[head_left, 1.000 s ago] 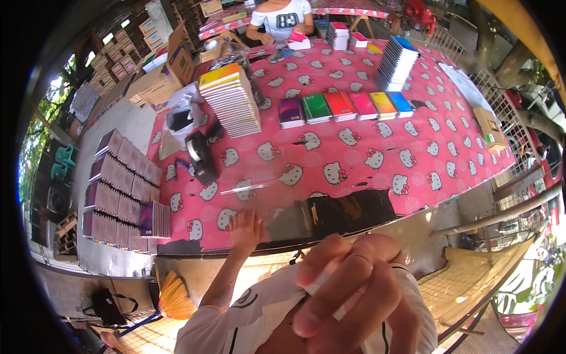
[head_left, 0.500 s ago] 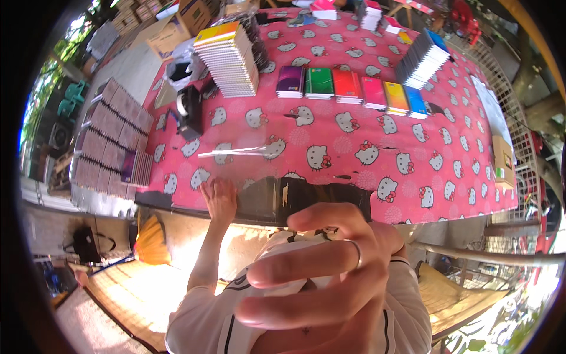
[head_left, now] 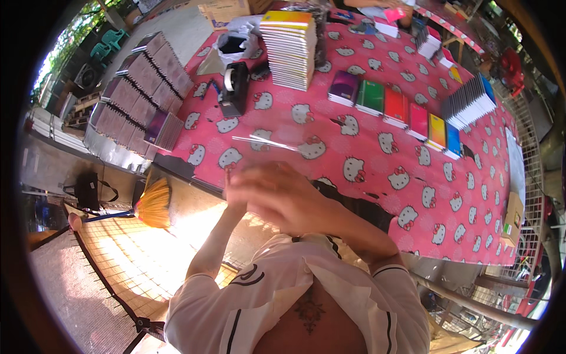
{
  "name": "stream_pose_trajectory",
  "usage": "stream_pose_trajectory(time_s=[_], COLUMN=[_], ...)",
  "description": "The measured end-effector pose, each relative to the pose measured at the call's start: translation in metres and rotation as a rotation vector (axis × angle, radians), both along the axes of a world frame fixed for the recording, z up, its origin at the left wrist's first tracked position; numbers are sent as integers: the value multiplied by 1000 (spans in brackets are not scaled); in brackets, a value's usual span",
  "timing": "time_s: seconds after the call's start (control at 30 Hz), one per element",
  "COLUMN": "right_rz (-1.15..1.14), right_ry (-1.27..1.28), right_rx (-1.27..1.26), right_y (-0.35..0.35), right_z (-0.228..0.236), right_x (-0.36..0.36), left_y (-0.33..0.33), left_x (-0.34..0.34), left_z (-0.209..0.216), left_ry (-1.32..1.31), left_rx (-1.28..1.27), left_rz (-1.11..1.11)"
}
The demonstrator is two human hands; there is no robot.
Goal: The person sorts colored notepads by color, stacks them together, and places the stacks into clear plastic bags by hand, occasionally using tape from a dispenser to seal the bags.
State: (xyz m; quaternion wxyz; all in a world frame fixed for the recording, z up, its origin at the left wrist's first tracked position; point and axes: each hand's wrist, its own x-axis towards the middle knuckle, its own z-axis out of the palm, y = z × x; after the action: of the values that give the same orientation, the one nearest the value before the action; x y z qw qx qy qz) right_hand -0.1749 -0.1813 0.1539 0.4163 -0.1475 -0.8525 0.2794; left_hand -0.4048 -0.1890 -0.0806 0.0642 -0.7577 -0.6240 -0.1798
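Note:
My right hand (head_left: 280, 194) reaches across in front of my body at the table's near edge, its fingers smeared by motion. Behind it, mostly covered, is my left hand (head_left: 234, 200); a fingertip and the wrist show. I cannot tell whether the hands touch, and nothing shows in either. Just beyond them, thin white strips (head_left: 265, 143) lie on the pink cat-print tablecloth (head_left: 330, 168). A black tape dispenser (head_left: 234, 94) stands farther left. To the right runs a row of small notebooks: purple (head_left: 343, 87), green (head_left: 370, 97), red (head_left: 395, 107), pink, yellow and blue.
A tall notebook stack (head_left: 289, 53) with a yellow top stands at the back. Another stack (head_left: 469, 103) leans at the right. Spiral-bound stacks (head_left: 132, 97) fill the left side. A broom (head_left: 154, 203) is below left. Another person's arm (head_left: 371, 5) shows at the far edge.
My right hand has moved from close before the camera to the table edge, over my left hand, which lay flat on the table. The view has turned, shifting the table items rightward.

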Motion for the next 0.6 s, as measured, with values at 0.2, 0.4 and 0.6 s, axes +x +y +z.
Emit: stream_pose_trajectory(time_s=[0.2, 0.4, 0.6], right_rz=[-378, -442, -543], right_ry=[-529, -630, -654], right_rx=[-47, 7, -20], right_y=[22, 3, -9], right_z=[-242, -225, -233], right_x=[-75, -105, -104], left_y=[122, 291, 288], left_x=[-79, -223, -214], left_z=[25, -25, -15], left_ry=[-504, 53, -48], left_rx=[-32, 166, -123], left_rz=[191, 269, 243])
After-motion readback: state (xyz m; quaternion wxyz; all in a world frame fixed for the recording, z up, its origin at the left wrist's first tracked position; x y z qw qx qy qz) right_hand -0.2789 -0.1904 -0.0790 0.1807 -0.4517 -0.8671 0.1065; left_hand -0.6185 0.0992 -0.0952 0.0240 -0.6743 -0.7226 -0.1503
